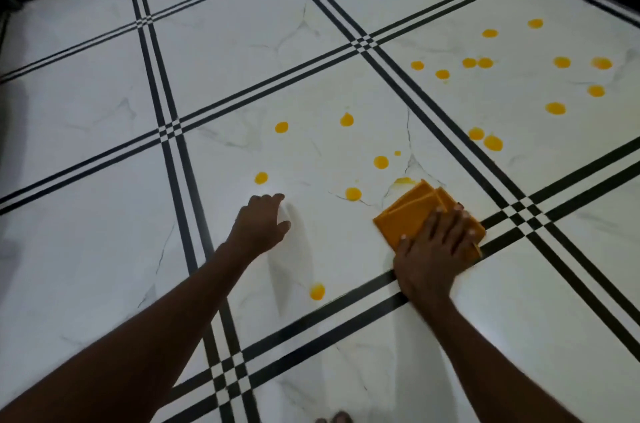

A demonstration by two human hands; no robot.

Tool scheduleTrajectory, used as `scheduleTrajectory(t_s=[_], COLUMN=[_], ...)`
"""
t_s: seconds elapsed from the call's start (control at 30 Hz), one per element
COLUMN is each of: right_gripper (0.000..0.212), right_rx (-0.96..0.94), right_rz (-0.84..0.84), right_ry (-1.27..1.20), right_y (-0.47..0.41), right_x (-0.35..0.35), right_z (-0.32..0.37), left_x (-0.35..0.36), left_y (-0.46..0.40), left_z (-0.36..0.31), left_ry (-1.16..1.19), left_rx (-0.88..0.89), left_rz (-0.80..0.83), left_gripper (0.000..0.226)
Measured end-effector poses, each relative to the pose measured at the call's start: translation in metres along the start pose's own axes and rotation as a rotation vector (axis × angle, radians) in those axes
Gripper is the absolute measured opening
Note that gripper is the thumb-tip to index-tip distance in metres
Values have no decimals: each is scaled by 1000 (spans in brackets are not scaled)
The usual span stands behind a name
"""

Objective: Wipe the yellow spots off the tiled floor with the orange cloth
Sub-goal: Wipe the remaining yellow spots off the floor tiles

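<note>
The right hand [431,249] lies palm down with its fingers spread flat, pressing on the orange cloth [412,211] rather than gripping it. The cloth is folded into a flat square pad with layered edges showing at its far corner, and it sits on the tiled floor [225,51] just beside the black double stripe [498,218] that runs past its right edge. A smeared yellow mark [403,181] touches the cloth's far corner. Left of the cloth, the left hand [261,223] rests on the tile with fingers loosely curled and open, holding nothing. Round yellow spots [353,194] dot the white marbled tile beyond the cloth, and more lie on the tile farther right of it. 1 spot [317,291] sits nearer than the cloth, to its left.
</note>
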State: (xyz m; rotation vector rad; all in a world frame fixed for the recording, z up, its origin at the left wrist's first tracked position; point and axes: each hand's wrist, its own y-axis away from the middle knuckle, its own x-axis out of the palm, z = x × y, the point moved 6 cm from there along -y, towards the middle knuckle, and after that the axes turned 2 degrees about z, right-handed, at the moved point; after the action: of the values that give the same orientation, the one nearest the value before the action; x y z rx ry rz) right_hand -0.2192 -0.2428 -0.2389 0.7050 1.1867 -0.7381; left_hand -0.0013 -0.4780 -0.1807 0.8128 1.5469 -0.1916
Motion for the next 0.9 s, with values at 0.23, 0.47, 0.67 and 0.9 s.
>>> scheduleTrajectory(t_s=[0.23,0.47,0.67,0.9], right_gripper=[77,80,81,83], right_rx=[-453,-201,-313,-217], right_rz=[62,46,75,47], right_ry=[13,-6,-42,21], right_y=[14,-99,22,-132], right_x=[30,0,21,9], right_z=[83,17,82,60], left_x=[35,44,48,36], left_y=[19,16,16,18], left_z=[39,54,51,62], left_ry=[-128,-164,-140,-186], left_rx=[-29,23,11,54], left_rz=[93,77,72,183], left_gripper=[98,113,111,116])
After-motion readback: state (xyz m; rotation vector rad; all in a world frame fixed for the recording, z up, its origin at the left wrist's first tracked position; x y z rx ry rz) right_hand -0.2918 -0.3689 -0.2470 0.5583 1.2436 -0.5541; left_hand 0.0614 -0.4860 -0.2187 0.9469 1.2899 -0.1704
